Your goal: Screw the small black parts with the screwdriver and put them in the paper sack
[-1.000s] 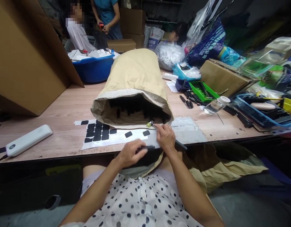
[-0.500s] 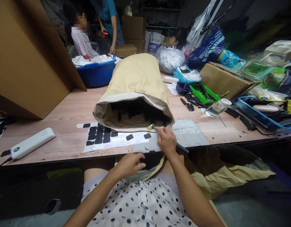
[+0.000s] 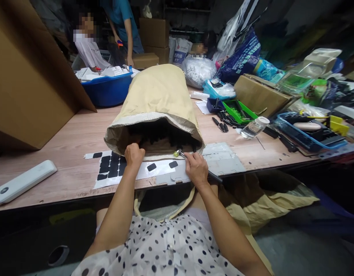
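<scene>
A big tan paper sack [image 3: 156, 99] lies on its side on the wooden table [image 3: 73, 142], its mouth facing me and full of dark parts. My left hand [image 3: 133, 154] reaches into the sack's mouth at the lower left, its fingers hidden inside. My right hand [image 3: 196, 168] rests at the table's front edge, closed on a thin tool [image 3: 179, 154] with a yellow-green tip and a black handle. Between the hands lies a white sheet [image 3: 154, 168] carrying several black square pads [image 3: 109, 168].
A white device [image 3: 23, 181] lies at the left. A large cardboard box [image 3: 30, 76] stands at the far left, a blue basin [image 3: 106, 88] behind it. Green and blue trays [image 3: 240, 111], a clear bottle [image 3: 253, 128] and clutter fill the right. People work at the back.
My left hand has risen from my lap, where it held a dark piece, and moved forward into the sack's mouth. My right hand has stayed put with the tool.
</scene>
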Action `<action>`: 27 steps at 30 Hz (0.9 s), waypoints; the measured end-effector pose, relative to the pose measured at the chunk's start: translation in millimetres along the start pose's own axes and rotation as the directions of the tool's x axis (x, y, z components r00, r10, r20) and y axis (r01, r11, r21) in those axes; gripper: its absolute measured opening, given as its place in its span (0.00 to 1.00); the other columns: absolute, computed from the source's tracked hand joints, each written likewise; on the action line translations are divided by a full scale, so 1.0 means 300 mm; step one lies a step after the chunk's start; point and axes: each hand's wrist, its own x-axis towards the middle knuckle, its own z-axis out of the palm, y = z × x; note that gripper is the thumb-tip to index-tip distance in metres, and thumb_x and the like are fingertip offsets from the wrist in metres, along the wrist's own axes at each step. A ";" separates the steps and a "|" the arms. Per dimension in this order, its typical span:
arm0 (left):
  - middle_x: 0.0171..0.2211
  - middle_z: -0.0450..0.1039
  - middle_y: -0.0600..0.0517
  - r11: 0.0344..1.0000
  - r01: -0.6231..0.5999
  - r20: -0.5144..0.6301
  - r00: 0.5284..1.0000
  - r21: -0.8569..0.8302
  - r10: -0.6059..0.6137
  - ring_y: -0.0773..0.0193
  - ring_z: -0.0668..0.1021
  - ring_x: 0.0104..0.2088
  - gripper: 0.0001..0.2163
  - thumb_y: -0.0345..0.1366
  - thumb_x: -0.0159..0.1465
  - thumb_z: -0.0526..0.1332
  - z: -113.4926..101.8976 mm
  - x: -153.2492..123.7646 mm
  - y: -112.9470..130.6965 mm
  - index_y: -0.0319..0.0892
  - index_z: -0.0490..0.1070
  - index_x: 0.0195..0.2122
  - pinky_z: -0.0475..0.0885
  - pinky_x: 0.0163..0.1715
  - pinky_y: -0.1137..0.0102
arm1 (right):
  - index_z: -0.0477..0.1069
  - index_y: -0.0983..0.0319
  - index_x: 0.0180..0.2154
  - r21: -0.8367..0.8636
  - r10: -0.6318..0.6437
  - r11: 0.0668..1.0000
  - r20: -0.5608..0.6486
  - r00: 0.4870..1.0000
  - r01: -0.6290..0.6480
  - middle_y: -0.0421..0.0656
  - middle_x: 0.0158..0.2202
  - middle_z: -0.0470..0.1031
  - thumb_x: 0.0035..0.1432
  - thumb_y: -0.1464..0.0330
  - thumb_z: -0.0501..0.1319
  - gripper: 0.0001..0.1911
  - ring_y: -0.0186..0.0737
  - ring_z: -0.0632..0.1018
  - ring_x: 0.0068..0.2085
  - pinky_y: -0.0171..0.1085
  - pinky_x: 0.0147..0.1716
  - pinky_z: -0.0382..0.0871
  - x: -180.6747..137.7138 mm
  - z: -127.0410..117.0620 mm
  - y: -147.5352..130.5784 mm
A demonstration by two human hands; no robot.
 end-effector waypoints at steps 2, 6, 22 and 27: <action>0.34 0.76 0.45 0.964 -0.236 -0.033 0.972 -0.121 0.234 0.51 0.78 0.39 0.08 0.35 0.62 0.61 0.008 -0.061 -0.002 0.42 0.77 0.40 0.73 0.41 0.60 | 0.77 0.56 0.48 -0.002 0.008 1.000 0.014 1.000 -0.008 0.44 0.35 0.70 0.64 0.72 0.56 0.15 0.43 0.67 0.38 0.38 0.37 0.58 0.001 -0.003 -0.002; 0.34 0.74 0.51 0.768 -0.560 0.067 0.793 -0.310 0.605 0.58 0.75 0.38 0.05 0.35 0.61 0.62 0.055 -0.177 0.019 0.46 0.76 0.38 0.72 0.41 0.65 | 0.77 0.57 0.48 -0.009 0.016 1.000 0.035 0.999 -0.015 0.45 0.36 0.70 0.64 0.72 0.56 0.15 0.43 0.67 0.38 0.38 0.36 0.58 0.002 -0.006 -0.001; 0.34 0.75 0.52 0.822 -0.453 0.211 0.816 -0.345 0.538 0.57 0.73 0.39 0.05 0.35 0.60 0.65 0.107 -0.215 0.040 0.47 0.78 0.37 0.68 0.43 0.63 | 0.74 0.58 0.53 0.430 0.104 0.897 0.013 0.994 -0.100 0.46 0.41 0.76 0.68 0.70 0.50 0.19 0.42 0.76 0.44 0.38 0.44 0.71 -0.026 -0.081 -0.031; 0.34 0.75 0.53 0.845 -0.385 0.225 0.846 -0.372 0.484 0.58 0.72 0.38 0.06 0.32 0.57 0.66 0.098 -0.218 0.050 0.46 0.77 0.37 0.68 0.43 0.63 | 0.75 0.58 0.52 0.535 0.089 0.841 0.009 0.996 -0.080 0.46 0.41 0.78 0.70 0.68 0.50 0.18 0.40 0.78 0.43 0.37 0.45 0.72 -0.041 -0.147 -0.082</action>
